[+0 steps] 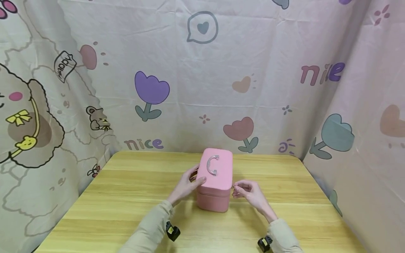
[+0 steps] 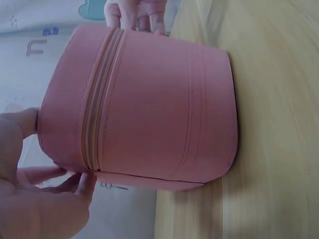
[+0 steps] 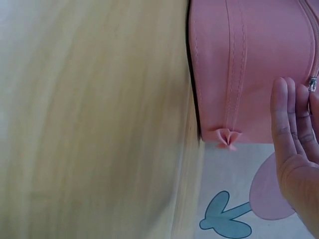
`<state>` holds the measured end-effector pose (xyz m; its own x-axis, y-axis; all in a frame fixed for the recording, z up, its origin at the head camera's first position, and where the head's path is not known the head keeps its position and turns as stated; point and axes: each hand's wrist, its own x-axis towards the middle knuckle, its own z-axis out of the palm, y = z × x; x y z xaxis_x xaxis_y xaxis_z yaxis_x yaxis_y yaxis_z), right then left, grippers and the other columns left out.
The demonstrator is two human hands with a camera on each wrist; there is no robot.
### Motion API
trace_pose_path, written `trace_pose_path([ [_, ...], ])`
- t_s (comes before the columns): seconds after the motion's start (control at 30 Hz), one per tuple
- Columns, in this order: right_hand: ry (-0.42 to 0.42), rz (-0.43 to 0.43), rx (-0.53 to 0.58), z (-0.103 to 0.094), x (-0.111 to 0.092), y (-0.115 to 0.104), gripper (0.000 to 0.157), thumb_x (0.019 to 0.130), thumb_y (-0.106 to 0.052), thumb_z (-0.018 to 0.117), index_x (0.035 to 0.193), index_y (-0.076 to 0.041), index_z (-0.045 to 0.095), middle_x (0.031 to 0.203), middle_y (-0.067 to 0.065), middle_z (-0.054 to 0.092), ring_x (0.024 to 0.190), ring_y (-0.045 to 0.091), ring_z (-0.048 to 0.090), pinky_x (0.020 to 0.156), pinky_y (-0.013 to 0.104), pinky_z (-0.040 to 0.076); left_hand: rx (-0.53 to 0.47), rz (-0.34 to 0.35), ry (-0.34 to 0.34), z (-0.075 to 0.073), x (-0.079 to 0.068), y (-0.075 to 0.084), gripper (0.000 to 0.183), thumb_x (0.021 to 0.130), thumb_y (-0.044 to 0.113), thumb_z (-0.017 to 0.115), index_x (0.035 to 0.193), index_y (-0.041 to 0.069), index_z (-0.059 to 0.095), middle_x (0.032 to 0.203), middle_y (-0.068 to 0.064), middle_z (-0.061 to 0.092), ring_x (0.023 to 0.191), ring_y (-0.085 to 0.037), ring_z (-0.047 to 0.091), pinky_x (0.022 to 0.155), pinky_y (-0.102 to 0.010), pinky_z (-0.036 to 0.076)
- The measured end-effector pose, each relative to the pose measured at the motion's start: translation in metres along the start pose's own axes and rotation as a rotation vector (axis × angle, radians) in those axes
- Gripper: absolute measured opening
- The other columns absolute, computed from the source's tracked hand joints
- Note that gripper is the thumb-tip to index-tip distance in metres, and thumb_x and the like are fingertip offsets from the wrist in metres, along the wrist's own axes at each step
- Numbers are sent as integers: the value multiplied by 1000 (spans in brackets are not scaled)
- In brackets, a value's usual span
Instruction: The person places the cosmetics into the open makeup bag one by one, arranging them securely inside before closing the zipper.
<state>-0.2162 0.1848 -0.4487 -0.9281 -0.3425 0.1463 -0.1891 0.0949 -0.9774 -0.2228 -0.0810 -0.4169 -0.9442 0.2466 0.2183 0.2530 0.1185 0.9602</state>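
Observation:
A pink zippered cosmetic case (image 1: 213, 201) stands upright on the table, its lid down and a silver handle (image 1: 209, 165) on top. My left hand (image 1: 188, 185) grips its upper left side, thumb over the lid edge and fingers against the wall below. In the left wrist view the zipper (image 2: 95, 114) runs round the case just under the lid. At the right side, my right hand (image 1: 250, 194) pinches the metal zipper pull (image 3: 312, 85) between thumb and forefinger. A small pink bow (image 3: 228, 138) sits low on the case in the right wrist view.
The wooden table (image 1: 126, 196) extends around the case on all sides. Behind it hangs a pale patterned curtain (image 1: 196, 84) with tulips and lettering, and more of it covers both sides. Each sleeved wrist carries a small black camera (image 1: 172, 232).

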Motion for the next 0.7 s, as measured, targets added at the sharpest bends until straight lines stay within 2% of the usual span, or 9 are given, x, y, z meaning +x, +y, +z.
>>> trace_pose_path([
  [0.23,-32,-43,-5,7,-1,2,29,86,-13,55,101,13,54,94,29,62,83,38,63,76,44,53,-35,-28,-43,-8,2,-2,65,84,20,61,138,4,28,142,-18,29,131,-34,30,107,-40,31],
  [0.43,-61,-108,-32,16,-1,3,26,85,-11,57,97,11,56,93,30,63,81,38,64,74,43,54,-67,-48,-6,-15,2,-3,55,85,21,59,131,3,35,138,-16,37,130,-32,33,105,-39,34],
  [0.6,-63,-131,-28,25,-2,2,24,83,-9,60,95,11,57,91,32,62,80,38,65,73,43,54,9,-9,52,-17,1,-4,46,86,23,58,126,4,46,129,-17,48,120,-31,45,102,-40,39],
  [0.7,-63,-149,-21,29,-2,2,23,82,-7,60,94,12,57,90,32,62,79,36,65,72,44,54,122,39,106,-15,-1,-2,42,87,21,57,124,4,50,117,-19,52,104,-29,54,91,-36,47],
])
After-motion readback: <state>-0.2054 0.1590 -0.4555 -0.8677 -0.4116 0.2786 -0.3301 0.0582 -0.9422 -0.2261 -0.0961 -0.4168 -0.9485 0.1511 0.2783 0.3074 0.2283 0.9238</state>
